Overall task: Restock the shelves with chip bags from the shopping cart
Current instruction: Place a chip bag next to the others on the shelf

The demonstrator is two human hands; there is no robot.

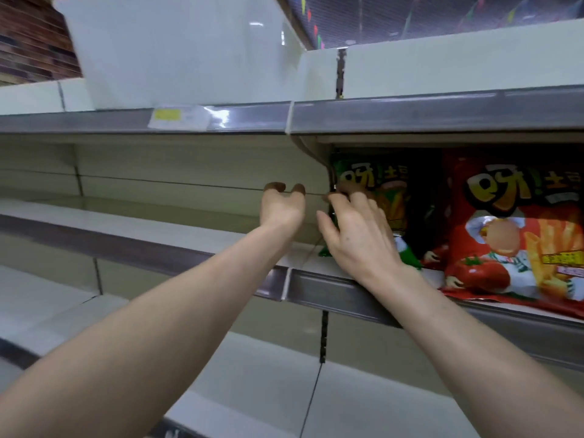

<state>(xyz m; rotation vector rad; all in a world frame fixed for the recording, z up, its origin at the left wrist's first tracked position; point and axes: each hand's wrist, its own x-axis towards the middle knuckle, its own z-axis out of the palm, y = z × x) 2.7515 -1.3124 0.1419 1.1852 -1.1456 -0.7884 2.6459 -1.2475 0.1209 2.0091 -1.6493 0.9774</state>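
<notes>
Your left hand point(282, 210) hangs slack and empty and your right hand point(357, 235) shows no clear grip, so the green foil chip bag point(388, 197) may topple forward.

Right hand point(357, 230) on green bag point(395, 210) (upright)

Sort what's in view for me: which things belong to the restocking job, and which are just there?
Job: green chip bag, gripped at its left edge by the right hand; red chip bag beside it; the shelf they stand on; left hand, holding nothing.
Just there: yellow price label; white bin above it; brick wall.
</notes>
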